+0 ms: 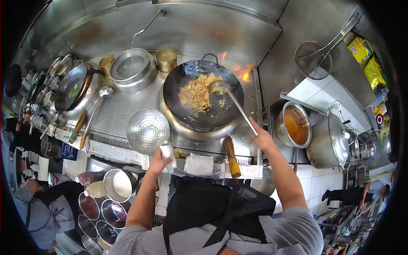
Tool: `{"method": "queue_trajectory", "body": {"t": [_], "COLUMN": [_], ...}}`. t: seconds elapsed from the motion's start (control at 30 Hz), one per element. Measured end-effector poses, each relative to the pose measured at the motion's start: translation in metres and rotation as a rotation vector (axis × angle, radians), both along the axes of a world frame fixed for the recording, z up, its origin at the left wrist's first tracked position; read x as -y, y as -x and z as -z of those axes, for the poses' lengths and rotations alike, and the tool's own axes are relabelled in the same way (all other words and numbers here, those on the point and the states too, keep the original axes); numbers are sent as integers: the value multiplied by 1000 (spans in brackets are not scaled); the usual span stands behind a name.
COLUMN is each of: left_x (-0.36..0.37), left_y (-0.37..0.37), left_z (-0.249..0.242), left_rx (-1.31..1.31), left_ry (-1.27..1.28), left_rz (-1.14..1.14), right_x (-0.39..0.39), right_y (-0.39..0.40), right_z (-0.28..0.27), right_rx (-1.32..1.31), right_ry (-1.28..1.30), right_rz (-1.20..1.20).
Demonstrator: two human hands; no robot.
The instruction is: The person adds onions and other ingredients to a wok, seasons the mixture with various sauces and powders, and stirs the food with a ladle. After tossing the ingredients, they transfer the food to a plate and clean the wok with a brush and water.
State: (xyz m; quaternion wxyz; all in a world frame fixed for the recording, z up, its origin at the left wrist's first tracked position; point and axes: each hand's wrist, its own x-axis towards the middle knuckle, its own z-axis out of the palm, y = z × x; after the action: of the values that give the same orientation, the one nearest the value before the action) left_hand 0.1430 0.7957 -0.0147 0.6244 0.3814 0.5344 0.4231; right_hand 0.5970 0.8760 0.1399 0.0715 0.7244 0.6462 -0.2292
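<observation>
My right hand is closed around the wooden end of a long ladle. The ladle's bowl rests among sliced, browned food in a large black wok. A few pale shreds lie apart on the wok's right side. In front of the stove, my left hand grips a folded white cloth. Just above that hand lies a round perforated strainer, its lower right rim right at the cloth.
Flames rise behind the wok. A bamboo brush and a folded towel lie along the stove's front edge. To the right stands a pot of orange liquid; another wok sits left. Other people work on both sides.
</observation>
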Motion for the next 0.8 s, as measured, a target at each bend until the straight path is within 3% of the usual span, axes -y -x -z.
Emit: {"method": "queue_trajectory", "body": {"t": [0.07,0.1,0.17,0.23,0.27,0.3,0.37,0.43,0.5,0.57,0.6,0.67,0.73,0.8], "left_x": [9,15,22,24,27,35,39,52,59,51,48,46,46,49], "left_y": [18,15,7,-6,-16,-30,-27,-31,-43,-64,-72,-84,-93,-98], "left_z": [46,64,87,65,43,3,-61,-161,-234,-284,-290,-295,-294,-295], "left_rx": [-182,-184,-926,-1031,-1134,-1140,-776,-181,162,289,288,321,355,395], "left_ry": [-21,-18,11,59,114,-19,-462,-455,-750,-972,-974,-955,-970,-932], "left_rz": [173,167,185,114,49,-100,-5,342,686,988,997,1322,1348,1349], "right_x": [-16,-17,-36,-41,-36,-31,-5,7,7,-28,-50,-78,-65,-48], "right_y": [-20,8,46,74,88,97,88,73,66,62,58,69,97,98], "right_z": [36,12,43,47,32,15,-30,-56,-66,-30,-6,34,22,32], "right_rx": [-325,-310,-278,-235,-466,-699,-717,-716,-637,-536,-422,-403,-480,-331], "right_ry": [-432,-252,-228,-208,-73,67,111,165,48,-79,-207,-196,-50,-70], "right_rz": [-164,62,129,190,214,238,214,196,227,152,70,78,12,-274]}}
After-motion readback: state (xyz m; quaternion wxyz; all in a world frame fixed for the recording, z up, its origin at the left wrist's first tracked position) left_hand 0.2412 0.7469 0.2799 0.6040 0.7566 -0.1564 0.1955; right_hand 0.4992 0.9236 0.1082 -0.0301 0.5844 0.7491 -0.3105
